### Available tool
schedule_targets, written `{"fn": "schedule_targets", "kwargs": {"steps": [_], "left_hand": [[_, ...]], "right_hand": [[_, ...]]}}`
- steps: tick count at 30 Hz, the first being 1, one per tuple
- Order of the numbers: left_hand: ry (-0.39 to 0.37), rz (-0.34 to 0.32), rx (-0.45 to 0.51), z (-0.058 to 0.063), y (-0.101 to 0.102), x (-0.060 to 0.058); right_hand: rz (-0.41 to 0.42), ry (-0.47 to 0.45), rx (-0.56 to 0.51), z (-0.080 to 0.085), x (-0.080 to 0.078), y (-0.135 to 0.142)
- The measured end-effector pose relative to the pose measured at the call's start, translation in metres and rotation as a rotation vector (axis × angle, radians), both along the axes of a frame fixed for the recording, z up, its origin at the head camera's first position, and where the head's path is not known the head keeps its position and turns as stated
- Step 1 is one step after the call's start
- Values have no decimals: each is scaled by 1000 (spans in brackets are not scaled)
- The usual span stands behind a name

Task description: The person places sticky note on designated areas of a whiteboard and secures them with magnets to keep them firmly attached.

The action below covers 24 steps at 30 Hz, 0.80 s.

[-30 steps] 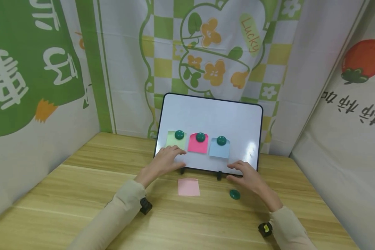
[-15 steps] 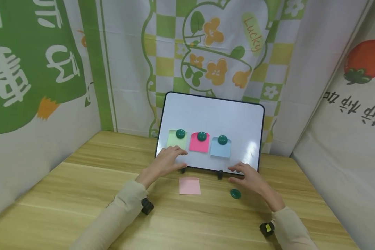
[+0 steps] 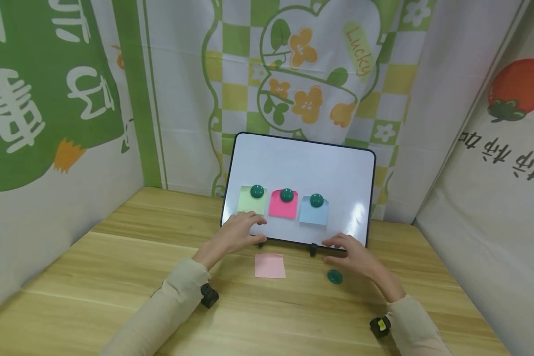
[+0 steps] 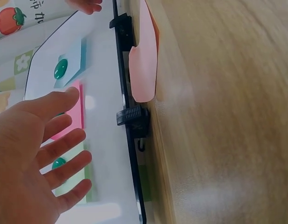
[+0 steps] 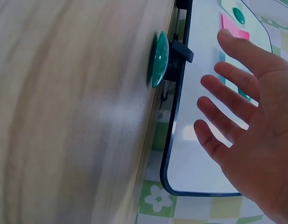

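Observation:
A small whiteboard (image 3: pixel 302 160) with a dark rim leans back on black stand feet. Green, hot pink and blue sticky notes hang in a row on it, each under a round green magnet (image 3: pixel 287 195). My left hand (image 3: pixel 237 232) hovers before the board's lower left, below the green note (image 3: pixel 250 200), fingers spread and holding nothing. Near the lower right corner my right hand (image 3: pixel 353 253) is likewise open and holds nothing. On the table below lie a pale pink sticky note (image 3: pixel 269 266), between the hands, and a loose green magnet (image 3: pixel 335 276), just under the right hand.
The wooden table (image 3: pixel 267 321) reaches back to a patterned cloth (image 3: pixel 307 64) behind the board. White cloth walls stand at both sides. Black stand feet (image 3: pixel 313 249) stick out under the board's lower edge.
The view shifts very slightly. Both hands keep their places, and the notes and magnets stay where they were.

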<state>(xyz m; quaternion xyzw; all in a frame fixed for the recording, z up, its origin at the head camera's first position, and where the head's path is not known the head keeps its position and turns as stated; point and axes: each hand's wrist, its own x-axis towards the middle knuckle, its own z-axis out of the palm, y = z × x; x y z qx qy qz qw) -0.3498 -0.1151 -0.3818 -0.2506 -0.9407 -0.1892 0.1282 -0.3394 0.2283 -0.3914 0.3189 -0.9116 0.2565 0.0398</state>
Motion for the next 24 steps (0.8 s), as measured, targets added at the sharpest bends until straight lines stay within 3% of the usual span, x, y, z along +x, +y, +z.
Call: {"fn": "schedule_targets", "kwargs": {"steps": [5,24], "left_hand": [[-37,-2,-16,-1,-1,1],[-94,-27,-48,-6,3,2]], "right_hand": [[22,-64,11,-3,-2,4],[98,-130,46,-5,1,16]]}}
